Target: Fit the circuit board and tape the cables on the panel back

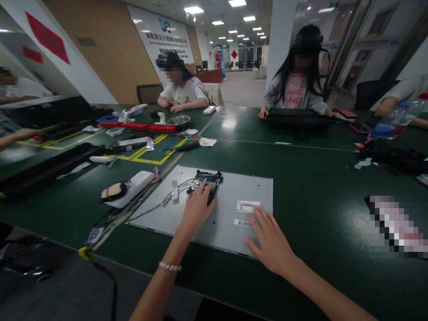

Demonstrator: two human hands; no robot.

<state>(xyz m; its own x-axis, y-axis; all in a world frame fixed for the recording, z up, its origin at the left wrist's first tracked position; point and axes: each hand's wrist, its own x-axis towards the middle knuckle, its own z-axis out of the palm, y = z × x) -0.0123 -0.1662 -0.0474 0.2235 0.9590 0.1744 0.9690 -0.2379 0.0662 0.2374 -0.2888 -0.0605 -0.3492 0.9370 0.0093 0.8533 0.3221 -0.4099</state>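
Observation:
A flat grey display panel (230, 183) lies back side up on the green table in front of me. Near its far edge sits a circuit board in a black bracket (210, 177), with thin cables (167, 199) running left from it under a strip of tape (174, 190). My left hand (197, 207) rests with outstretched fingers on the board, covering its near part. My right hand (269, 238) is spread over the panel's right side, its fingertips by a white label (248, 206) and a barcode sticker (243, 223). Neither hand grasps anything.
Left of the panel lies a white power strip (135, 187) with a cable. A phone (397, 225) lies at right, and a plastic bottle (391, 118) behind it. Across the green table (321, 178) sit two people, one holding a black panel (301, 119). Red strip parts (137, 126) lie far left.

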